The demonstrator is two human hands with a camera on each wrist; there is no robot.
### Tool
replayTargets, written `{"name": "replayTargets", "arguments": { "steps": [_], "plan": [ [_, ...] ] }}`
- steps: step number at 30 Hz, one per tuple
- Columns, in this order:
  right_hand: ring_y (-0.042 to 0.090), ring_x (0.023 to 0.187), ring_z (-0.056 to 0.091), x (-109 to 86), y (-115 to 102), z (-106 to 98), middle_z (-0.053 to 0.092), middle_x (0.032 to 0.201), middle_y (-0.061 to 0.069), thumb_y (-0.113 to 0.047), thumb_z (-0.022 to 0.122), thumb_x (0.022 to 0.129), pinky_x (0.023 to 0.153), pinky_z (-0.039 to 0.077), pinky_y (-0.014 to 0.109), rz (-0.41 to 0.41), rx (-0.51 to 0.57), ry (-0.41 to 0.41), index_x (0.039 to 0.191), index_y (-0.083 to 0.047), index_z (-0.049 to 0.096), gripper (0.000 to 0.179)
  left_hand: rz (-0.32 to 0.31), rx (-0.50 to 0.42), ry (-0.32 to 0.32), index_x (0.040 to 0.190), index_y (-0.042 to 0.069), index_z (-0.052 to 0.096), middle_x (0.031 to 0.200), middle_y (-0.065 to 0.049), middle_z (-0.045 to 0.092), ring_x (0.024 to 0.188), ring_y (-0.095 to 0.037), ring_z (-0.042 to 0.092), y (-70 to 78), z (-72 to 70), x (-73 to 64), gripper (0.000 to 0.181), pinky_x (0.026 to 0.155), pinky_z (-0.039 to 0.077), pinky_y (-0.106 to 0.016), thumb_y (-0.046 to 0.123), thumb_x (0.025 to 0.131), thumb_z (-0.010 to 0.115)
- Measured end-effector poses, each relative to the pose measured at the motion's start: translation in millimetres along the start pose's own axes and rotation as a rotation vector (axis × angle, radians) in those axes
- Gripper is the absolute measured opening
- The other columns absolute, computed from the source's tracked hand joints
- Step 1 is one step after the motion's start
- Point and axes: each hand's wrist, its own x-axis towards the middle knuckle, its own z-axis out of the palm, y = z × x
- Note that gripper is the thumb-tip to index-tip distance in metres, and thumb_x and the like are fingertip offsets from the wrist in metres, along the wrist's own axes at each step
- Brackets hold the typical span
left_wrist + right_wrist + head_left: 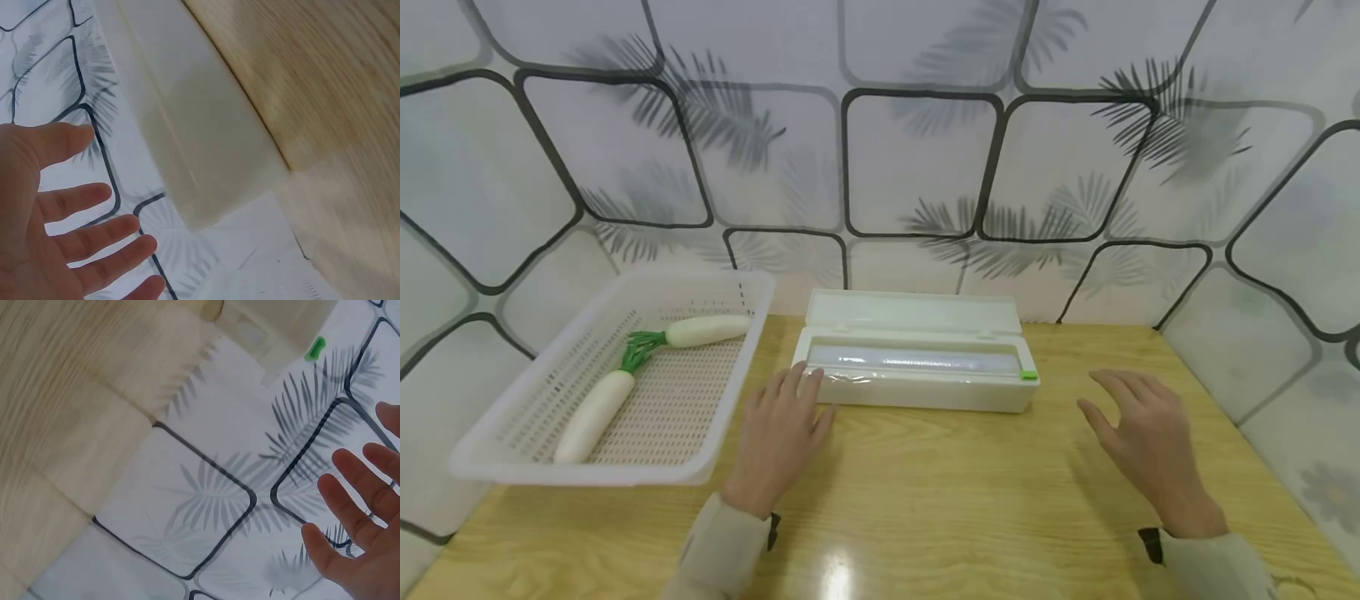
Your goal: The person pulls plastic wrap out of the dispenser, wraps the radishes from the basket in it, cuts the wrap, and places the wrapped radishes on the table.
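A white cling film dispenser point(925, 397) stands near the back of the table, its lid point(913, 311) raised. Inside lies a roll of clear film point(917, 359), with a little film over the front edge. A green slider point(1028, 375) sits at the right end. My left hand point(781, 437) is at the dispenser's left end, fingers spread; its fingertips overlap the front corner in the head view. In the left wrist view that hand appears beside the dispenser point(200, 119), palm bare. To the right of the dispenser, my right hand point(1150, 437) hovers with loosely bent fingers, holding nothing.
On the left is a white plastic basket point(718, 425) with a perforated floor. Two white radishes with green tops, one at the front point(593, 417) and one at the back point(707, 331), lie in it. Patterned wall covering point(917, 167) encloses the wooden table point(940, 500) at the back and sides.
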Motion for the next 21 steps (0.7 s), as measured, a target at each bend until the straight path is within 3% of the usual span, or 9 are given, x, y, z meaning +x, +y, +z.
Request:
{"name": "replayTargets", "arguments": {
  "steps": [2,4,5,7,15,21],
  "plan": [
    [0.046,0.082,0.065,0.6,-1,5,0.071,0.093,0.025,-0.042,0.059,0.103,0.071,0.052,0.061,-0.007,0.027,0.01,0.104,0.009,0.071,0.052,0.008,-0.019,0.037,0.119,-0.002,0.065,0.119,-0.025,0.067,0.102,-0.04,0.067,-2.1,3.7,2.1,0.047,0.072,0.06,-0.05,0.024,0.085,0.084],
    [0.045,0.079,0.065,2.0,-4,10,0.071,0.09,0.023,-0.024,0.076,0.092,0.07,0.051,0.061,-0.011,0.053,0.005,0.103,0.008,0.071,0.034,0.001,-0.049,0.044,0.117,-0.003,0.066,0.117,-0.025,0.067,0.1,-0.041,0.067,-4.4,7.0,4.1,0.044,0.07,0.06,-0.049,0.019,0.083,0.084],
    [0.044,0.077,0.065,3.1,-6,13,0.07,0.088,0.022,-0.014,0.081,0.084,0.068,0.051,0.06,-0.019,0.061,0.001,0.103,0.008,0.071,0.03,-0.007,-0.064,0.042,0.116,-0.003,0.066,0.116,-0.025,0.067,0.099,-0.041,0.067,-5.5,8.5,4.9,0.044,0.071,0.061,-0.049,0.017,0.082,0.085],
    [0.041,0.074,0.064,6.0,-10,18,0.069,0.085,0.02,0.002,0.086,0.067,0.066,0.051,0.058,-0.032,0.076,-0.015,0.102,0.007,0.071,0.038,-0.018,-0.08,0.032,0.116,-0.004,0.066,0.116,-0.025,0.067,0.1,-0.041,0.067,-7.3,10.4,6.3,0.044,0.073,0.061,-0.049,0.015,0.081,0.085],
    [0.036,0.072,0.059,16.9,-20,38,0.062,0.081,0.016,0.004,0.091,0.062,0.061,0.047,0.054,-0.079,0.09,-0.055,0.098,0.006,0.072,0.041,-0.02,-0.094,0.061,0.118,-0.004,0.066,0.118,-0.026,0.065,0.098,-0.04,0.066,-10.7,15.1,13.4,0.048,0.062,0.059,-0.043,0.009,0.077,0.087],
    [0.038,0.077,0.06,16.8,-21,50,0.062,0.083,0.016,0.001,0.092,0.064,0.065,0.047,0.055,-0.08,0.089,-0.086,0.096,0.006,0.072,0.037,-0.039,-0.094,0.046,0.117,-0.002,0.067,0.12,-0.025,0.065,0.102,-0.041,0.065,-10.0,17.9,15.2,0.05,0.07,0.06,-0.047,0.009,0.074,0.09]
  ]
}}
